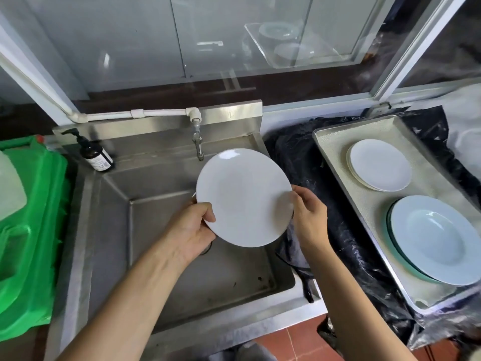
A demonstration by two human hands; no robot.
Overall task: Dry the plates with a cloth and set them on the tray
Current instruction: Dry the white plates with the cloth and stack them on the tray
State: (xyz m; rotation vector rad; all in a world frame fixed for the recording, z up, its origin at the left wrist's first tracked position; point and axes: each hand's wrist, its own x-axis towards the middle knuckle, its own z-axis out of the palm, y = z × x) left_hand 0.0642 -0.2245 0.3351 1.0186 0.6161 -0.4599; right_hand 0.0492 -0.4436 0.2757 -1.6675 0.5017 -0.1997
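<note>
Currently, your left hand [194,225] and right hand [308,217] grip one white plate [243,196] above the sink [161,230]; two plate stacks [380,165] occupy the tray [333,142].

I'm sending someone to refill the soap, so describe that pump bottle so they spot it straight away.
Find the steel sink below the window. On its back left ledge, beside the green plastic crate, stands the soap bottle. It is the only bottle there: dark brown, with a black pump and a white label.

Soap bottle [95,155] label unreadable. Deep plate [434,239] cut by right edge. Plate [244,197] hides sink drain.
</note>
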